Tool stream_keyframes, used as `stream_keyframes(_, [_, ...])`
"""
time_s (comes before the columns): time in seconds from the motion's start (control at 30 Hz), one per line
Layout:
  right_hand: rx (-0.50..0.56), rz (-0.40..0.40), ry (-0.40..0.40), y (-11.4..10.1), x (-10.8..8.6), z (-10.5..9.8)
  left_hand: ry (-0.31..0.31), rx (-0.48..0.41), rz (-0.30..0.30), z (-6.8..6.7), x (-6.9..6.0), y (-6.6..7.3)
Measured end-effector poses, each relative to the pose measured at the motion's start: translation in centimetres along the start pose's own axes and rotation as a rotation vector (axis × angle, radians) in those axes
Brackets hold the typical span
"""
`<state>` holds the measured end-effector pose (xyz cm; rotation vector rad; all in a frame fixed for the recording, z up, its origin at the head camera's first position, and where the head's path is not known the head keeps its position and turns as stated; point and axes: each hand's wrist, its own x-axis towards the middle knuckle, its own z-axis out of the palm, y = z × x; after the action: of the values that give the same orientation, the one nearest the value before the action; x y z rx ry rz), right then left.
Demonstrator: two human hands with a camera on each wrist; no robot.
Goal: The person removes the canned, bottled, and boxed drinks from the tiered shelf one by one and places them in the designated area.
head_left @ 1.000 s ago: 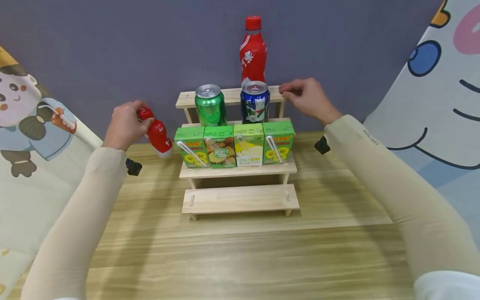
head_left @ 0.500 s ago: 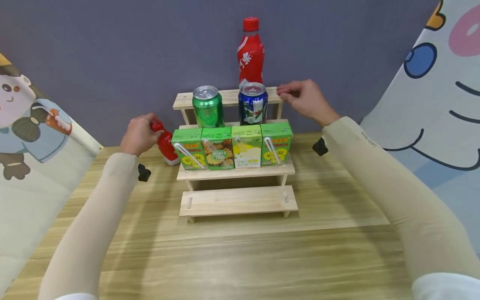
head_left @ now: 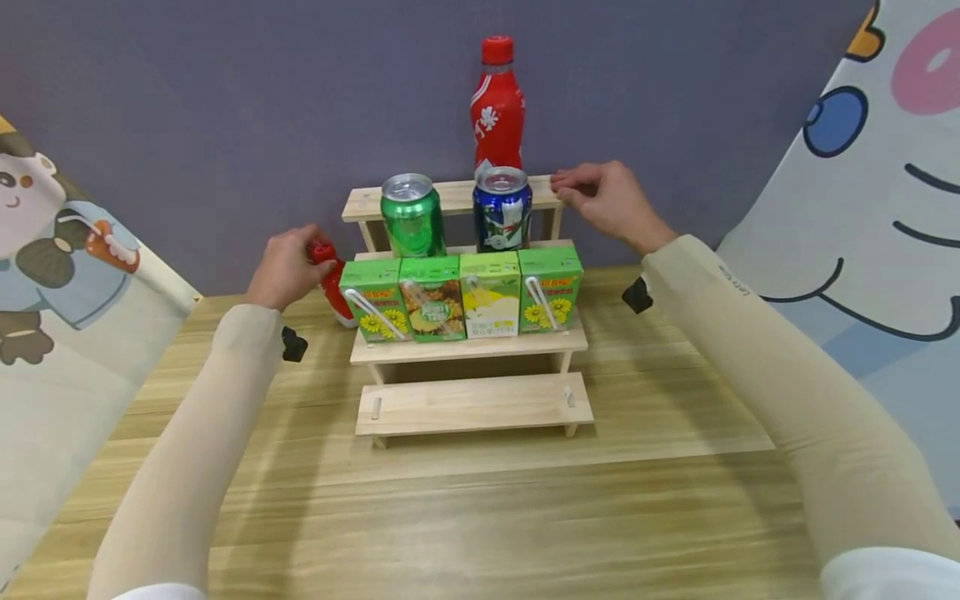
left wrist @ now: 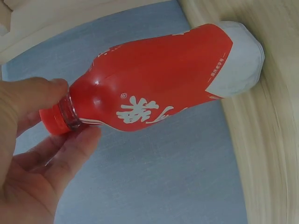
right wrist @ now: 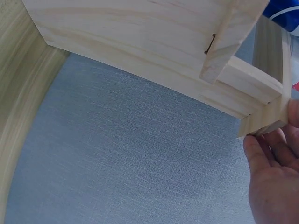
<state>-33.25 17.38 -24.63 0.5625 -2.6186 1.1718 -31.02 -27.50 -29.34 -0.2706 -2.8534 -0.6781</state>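
My left hand (head_left: pixel 288 268) pinches a red bottle (head_left: pixel 334 283) by its cap and neck, left of the wooden tiered shelf (head_left: pixel 468 415). In the left wrist view, the left hand's thumb and fingers lie on both sides of the neck of the bottle (left wrist: pixel 159 74), whose white base is at the wooden surface. My right hand (head_left: pixel 615 200) grips the right end of the top board; in the right wrist view the right hand (right wrist: pixel 275 172) has its fingers around the board's end (right wrist: pixel 264 119). Another red bottle (head_left: pixel 498 117) stands on the top tier.
A green can (head_left: pixel 412 221) and a blue can (head_left: pixel 501 215) stand behind several juice boxes (head_left: pixel 432 308) on the shelf's middle tiers. A grey-blue panel (head_left: pixel 225 108) rises behind. Printed cartoon sheets (head_left: pixel 67 317) flank both sides.
My left hand has carried its bottle rightward and lower, nearer the shelf's left side. My right hand stays at the end of the top board. The head view has shifted slightly.
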Motion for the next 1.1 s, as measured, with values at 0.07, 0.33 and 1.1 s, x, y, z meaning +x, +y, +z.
stream_keyframes(0.07, [0.007, -0.007, 0.004, 0.1, 0.0, 0.0, -0.005, -0.001, 0.002, -0.2, -0.1, 0.0])
stream_keyframes(0.33, [0.040, -0.009, 0.019, 0.2, -0.1, 0.1, 0.088, 0.030, 0.078, -3.1, -0.9, 1.6])
stream_keyframes(1.1, [0.020, -0.014, 0.009, 0.2, 0.0, -0.1, 0.176, 0.067, 0.310, -10.1, 1.0, 15.0])
